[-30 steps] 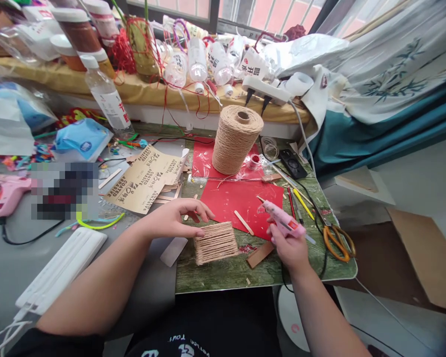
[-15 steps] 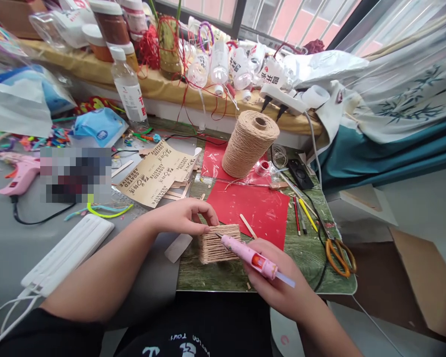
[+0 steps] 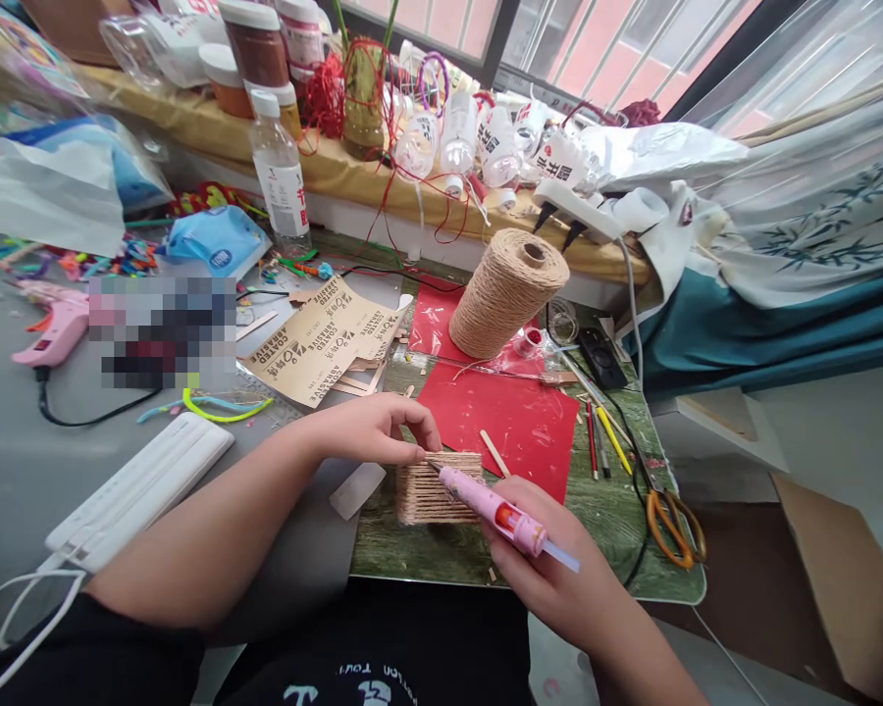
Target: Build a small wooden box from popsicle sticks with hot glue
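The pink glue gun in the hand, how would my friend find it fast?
Start with the green wood-patterned board, low in the picture. Near its front edge, the right hand grips the pink glue gun, pointed at a twine-wrapped piece. Another pink glue gun lies on the gray table at left; only this one is in a hand.

A pink glue gun (image 3: 494, 508) points its nozzle at the far edge of a tan twine-wrapped piece (image 3: 431, 498).

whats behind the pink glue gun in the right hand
Behind the glue gun, part of the twine-wrapped piece shows; the stretch right under the barrel is covered.
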`<state>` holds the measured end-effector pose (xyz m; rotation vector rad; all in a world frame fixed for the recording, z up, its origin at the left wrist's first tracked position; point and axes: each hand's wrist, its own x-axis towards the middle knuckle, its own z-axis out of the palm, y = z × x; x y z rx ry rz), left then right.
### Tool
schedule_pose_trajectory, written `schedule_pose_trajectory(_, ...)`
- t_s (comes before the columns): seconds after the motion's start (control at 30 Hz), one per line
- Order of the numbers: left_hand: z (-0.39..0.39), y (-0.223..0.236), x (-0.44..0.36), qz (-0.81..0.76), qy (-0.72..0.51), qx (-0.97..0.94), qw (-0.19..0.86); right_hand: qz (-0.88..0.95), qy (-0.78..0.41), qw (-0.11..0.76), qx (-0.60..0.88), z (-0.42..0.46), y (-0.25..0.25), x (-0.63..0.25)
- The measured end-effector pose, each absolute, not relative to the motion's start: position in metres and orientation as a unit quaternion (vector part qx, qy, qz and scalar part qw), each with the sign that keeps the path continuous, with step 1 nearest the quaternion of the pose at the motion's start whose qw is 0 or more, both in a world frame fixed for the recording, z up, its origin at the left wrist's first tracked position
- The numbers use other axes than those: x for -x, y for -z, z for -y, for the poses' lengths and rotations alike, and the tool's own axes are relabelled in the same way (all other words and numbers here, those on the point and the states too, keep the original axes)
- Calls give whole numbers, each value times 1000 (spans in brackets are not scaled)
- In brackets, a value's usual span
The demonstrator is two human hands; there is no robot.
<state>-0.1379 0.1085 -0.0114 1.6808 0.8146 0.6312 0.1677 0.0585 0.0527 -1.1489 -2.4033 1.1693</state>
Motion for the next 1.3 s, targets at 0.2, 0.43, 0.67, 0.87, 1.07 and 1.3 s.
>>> schedule_pose_trajectory(0.2,-108,13,137,-334,-283,-707,556,819,-388,101,410,-57,-57,-163)
schedule_pose_trajectory(0.43,-108,15,137,-335,-282,-708,554,830,-361,93,414,-57,-52,-162)
schedule_pose_trajectory(0.67,-107,15,138,-349,-267,-717,541,834,-336,84,428,-56,-53,-160)
schedule_pose_trajectory(0.87,-108,15,138,-349,-257,-716,547,833,-326,70,441,-55,-52,-160)
schedule_pose_trajectory(1.07,-108,16,139,-351,-248,-701,569,827,-327,68,452,-53,-56,-161)
schedule_pose_trajectory(1.3,-108,13,139,-345,-245,-695,581,809,-363,104,450,-53,-59,-164)
